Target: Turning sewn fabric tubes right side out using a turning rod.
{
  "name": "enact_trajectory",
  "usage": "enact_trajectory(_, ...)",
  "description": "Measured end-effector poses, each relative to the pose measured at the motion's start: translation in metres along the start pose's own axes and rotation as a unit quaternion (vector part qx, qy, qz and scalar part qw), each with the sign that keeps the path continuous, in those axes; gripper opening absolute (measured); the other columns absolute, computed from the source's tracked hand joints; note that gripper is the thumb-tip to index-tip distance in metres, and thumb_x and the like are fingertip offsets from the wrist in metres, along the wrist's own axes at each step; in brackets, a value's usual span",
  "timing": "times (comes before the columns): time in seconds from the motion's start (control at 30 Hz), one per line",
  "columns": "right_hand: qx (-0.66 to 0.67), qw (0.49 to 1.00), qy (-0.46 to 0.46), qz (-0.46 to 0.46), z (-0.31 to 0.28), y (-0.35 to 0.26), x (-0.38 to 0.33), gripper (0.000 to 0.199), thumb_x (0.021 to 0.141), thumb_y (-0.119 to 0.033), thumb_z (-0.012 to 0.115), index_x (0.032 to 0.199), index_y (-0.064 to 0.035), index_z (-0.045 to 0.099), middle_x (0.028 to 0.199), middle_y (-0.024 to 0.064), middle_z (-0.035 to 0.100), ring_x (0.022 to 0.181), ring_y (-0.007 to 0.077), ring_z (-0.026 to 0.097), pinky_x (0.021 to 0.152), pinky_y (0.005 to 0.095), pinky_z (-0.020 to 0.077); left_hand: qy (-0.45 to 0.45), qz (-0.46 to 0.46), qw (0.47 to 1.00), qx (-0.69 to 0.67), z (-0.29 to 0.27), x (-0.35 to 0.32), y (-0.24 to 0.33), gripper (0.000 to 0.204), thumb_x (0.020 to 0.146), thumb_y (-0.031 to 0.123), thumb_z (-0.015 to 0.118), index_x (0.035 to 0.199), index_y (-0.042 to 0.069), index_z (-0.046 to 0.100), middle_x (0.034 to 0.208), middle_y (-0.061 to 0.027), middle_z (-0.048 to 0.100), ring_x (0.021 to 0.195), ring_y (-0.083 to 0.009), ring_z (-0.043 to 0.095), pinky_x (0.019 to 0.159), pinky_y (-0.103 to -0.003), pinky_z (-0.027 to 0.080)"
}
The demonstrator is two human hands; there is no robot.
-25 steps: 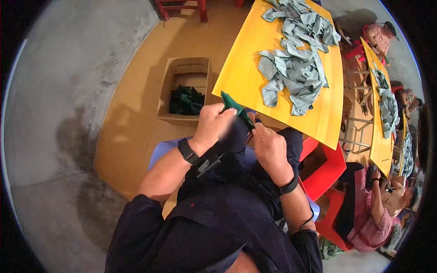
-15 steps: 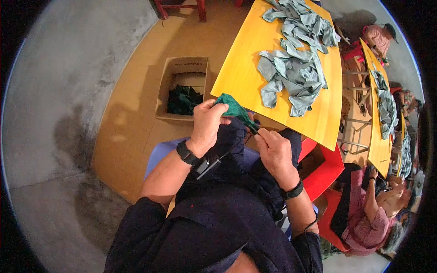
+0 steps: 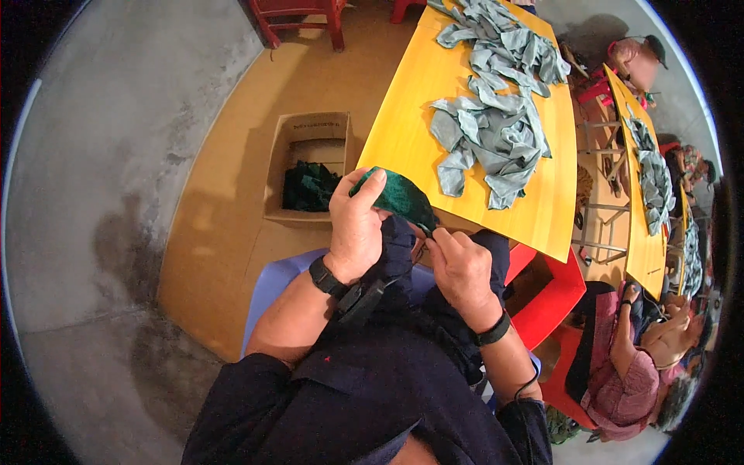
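Observation:
Between my hands stretches a dark green, velvety piece of cloth, held above my lap near the corner of the yellow table. My left hand grips its upper left end, with the thumb on top. My right hand pinches the lower right end between thumb and fingers. More dark green cloth lies inside a cardboard box to the left of the table. On the yellow table, crumpled grey-green cloth pieces lie in a loose heap.
A red chair stands by the table's near right corner. Rows of yellow tables with more cloth run to the right, with seated people beside them. A grey wall rises at the left; a red stool stands at the far end.
The green cloth is now spread wider and flatter between my hands. My hands have shifted slightly downward, and the view has moved a little.

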State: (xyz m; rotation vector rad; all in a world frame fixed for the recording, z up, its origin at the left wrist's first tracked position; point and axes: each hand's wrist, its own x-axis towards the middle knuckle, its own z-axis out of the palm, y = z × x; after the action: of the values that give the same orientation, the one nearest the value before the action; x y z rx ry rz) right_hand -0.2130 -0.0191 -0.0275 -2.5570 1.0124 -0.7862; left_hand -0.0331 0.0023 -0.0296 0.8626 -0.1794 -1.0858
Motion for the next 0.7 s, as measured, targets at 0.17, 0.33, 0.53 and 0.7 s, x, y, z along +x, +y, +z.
enact_trajectory(0.17,0.024,0.999,0.027,0.001,-0.004,0.005,0.004,0.013,0.084,-0.011,0.068,0.079,-0.0080,0.056,0.063,0.0099,0.050,0.056,0.0304,0.057,0.049,0.0408,0.0455,-0.069,-0.048,0.996,-0.014,-0.003,0.006,0.003,0.028,0.099,0.021,0.054,0.116,-0.001,0.058,0.109,-0.0115,0.066,0.099,-0.0201,0.064,0.090,-0.036,0.050)
enact_trajectory(0.33,0.040,0.999,0.001,0.008,-0.010,0.007,0.003,0.013,0.085,-0.012,0.067,0.080,-0.0074,0.055,0.063,0.0106,0.051,0.056,0.0314,0.057,0.049,0.0416,0.0450,-0.091,-0.030,0.995,0.010,0.001,0.008,0.016,0.031,0.100,0.017,0.052,0.123,-0.003,0.054,0.117,-0.0148,0.064,0.103,-0.0219,0.063,0.094,-0.039,0.050)
enact_trajectory(0.53,0.059,0.998,0.014,0.017,-0.010,0.007,0.007,0.014,0.086,-0.011,0.066,0.079,-0.0070,0.054,0.062,0.0120,0.051,0.057,0.0328,0.057,0.049,0.0427,0.0450,-0.131,-0.029,0.991,0.024,0.003,0.002,0.014,0.031,0.100,0.013,0.052,0.126,-0.004,0.052,0.120,-0.0164,0.063,0.105,-0.0224,0.063,0.094,-0.039,0.051)
enact_trajectory(0.7,0.064,0.997,0.010,0.040,-0.011,0.006,0.008,0.013,0.086,-0.010,0.066,0.081,-0.0062,0.055,0.063,0.0134,0.052,0.059,0.0348,0.057,0.051,0.0440,0.0453,-0.109,0.002,0.986,0.124,0.000,0.001,0.006,0.028,0.100,0.012,0.052,0.123,-0.004,0.056,0.115,-0.0132,0.065,0.099,-0.0192,0.065,0.088,-0.035,0.053)
